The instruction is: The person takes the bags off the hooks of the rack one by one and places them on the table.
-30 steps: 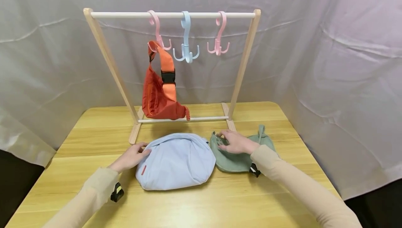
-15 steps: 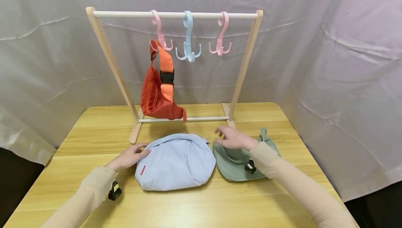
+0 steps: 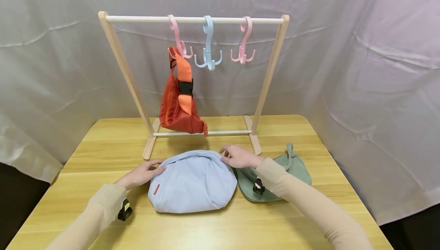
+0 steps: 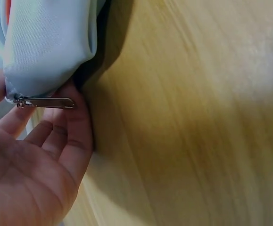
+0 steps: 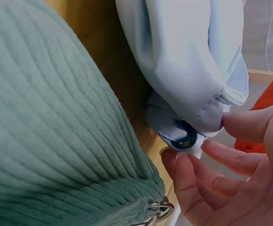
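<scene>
A light blue waist bag (image 3: pixel 192 185) with a small red tag lies on the table. My left hand (image 3: pixel 141 173) holds its left end; in the left wrist view, the thumb and curled fingers lie about the corner beside a metal zipper pull (image 4: pixel 49 102). At the bag's upper right corner is my right hand (image 3: pixel 240 156). The right wrist view shows its thumb touching that corner, with the fingers spread loosely by a strap end (image 5: pixel 171 129). Beneath my right forearm lies a green corduroy bag (image 3: pixel 299 169), partly covered by the sleeve.
A wooden rack (image 3: pixel 127 74) stands behind the bags. From its white rail (image 3: pixel 144 19) hang a left pink hook (image 3: pixel 177 36), a blue hook (image 3: pixel 208 43) and a right pink hook (image 3: pixel 244 43). An orange-red waist bag (image 3: pixel 178 116) hangs on the left pink hook.
My right hand has left the green bag and moved left to the light blue bag's right corner. The green bag has shifted slightly right and nearer. My left hand stays about where it was.
</scene>
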Tool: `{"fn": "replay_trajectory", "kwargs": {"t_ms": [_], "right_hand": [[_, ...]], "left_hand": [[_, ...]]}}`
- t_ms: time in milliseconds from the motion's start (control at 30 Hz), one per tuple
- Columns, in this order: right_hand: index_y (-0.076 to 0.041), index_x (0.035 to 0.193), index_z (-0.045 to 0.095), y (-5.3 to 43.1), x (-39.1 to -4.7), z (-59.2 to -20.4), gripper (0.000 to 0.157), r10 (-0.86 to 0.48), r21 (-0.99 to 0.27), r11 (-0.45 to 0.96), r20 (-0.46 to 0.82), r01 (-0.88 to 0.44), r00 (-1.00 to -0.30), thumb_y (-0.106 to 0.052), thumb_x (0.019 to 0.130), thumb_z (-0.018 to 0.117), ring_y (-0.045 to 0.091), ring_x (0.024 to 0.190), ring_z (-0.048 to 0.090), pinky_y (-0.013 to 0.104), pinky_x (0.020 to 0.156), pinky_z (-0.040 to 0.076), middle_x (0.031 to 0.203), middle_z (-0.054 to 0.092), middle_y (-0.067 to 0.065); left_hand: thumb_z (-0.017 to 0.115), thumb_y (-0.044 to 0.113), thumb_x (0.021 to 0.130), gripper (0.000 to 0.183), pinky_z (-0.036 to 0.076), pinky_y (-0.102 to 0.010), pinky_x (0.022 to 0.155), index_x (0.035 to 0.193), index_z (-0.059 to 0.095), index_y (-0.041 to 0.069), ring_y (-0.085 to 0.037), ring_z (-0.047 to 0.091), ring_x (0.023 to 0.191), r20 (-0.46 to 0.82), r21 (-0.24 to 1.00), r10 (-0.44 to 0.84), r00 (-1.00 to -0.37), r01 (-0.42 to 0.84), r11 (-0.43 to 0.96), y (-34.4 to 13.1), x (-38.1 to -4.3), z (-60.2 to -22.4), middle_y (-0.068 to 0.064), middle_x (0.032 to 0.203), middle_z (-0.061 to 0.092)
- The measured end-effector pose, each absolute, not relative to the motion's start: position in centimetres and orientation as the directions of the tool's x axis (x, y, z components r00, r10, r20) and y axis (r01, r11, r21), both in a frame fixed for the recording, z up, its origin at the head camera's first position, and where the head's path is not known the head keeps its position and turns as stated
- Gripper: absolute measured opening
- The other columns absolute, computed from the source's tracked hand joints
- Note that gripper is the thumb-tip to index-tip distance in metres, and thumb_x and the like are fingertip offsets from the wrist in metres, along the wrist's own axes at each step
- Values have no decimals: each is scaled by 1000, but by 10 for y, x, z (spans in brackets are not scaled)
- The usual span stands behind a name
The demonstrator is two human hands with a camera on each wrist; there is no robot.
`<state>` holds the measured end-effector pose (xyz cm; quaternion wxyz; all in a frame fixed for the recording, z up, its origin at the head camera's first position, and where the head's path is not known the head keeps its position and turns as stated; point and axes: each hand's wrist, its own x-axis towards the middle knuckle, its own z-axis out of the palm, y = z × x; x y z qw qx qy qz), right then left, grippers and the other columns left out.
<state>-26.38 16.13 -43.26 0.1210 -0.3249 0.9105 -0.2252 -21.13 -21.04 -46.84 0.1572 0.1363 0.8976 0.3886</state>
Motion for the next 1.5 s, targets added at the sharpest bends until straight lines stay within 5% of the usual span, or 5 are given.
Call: {"fn": "replay_trajectory", "kwargs": {"t_ms": [167,467,967,1333,1500], "right_hand": [[0,121,63,158,-263,-435,26,-641,-477,697,-82,-535,-763,-13,100,57,20,87,68,34,80,55,103,73,15],[-3,121,64,154,-261,-434,23,-629,-449,720,-104,-528,-770,-12,101,58,15,80,64,33,76,54,99,72,12],[3,126,63,156,-260,-431,34,-616,-532,672,-15,-516,-788,-15,98,59,28,99,69,38,86,57,115,70,21],[2,138,53,128,-253,-392,45,-496,-615,539,320,-575,-807,-15,96,57,34,114,63,45,98,54,131,61,21],[-2,140,51,112,-253,-367,47,-444,-565,505,478,-653,-758,-12,95,59,31,117,60,41,100,53,131,59,17]], "left_hand": [[55,32,103,51,52,-38,91,142,53,0,-28,65,112,-172,715,365,-915,139,685,-211,-212,-470,-22,129,65],[56,26,103,38,47,-27,71,129,62,0,-12,57,81,-107,699,412,-905,226,678,-209,-213,-465,-8,97,70],[50,39,104,51,51,-39,84,136,55,-1,-25,64,99,-156,659,351,-923,167,733,-211,-216,-452,-17,112,66],[46,30,107,40,51,-38,83,131,59,0,-32,65,97,233,629,214,-949,315,711,-210,-230,-398,-22,113,67],[51,21,104,32,49,-21,76,127,61,0,-24,65,88,431,617,126,-894,393,682,-203,-242,-370,-19,105,69]]}}
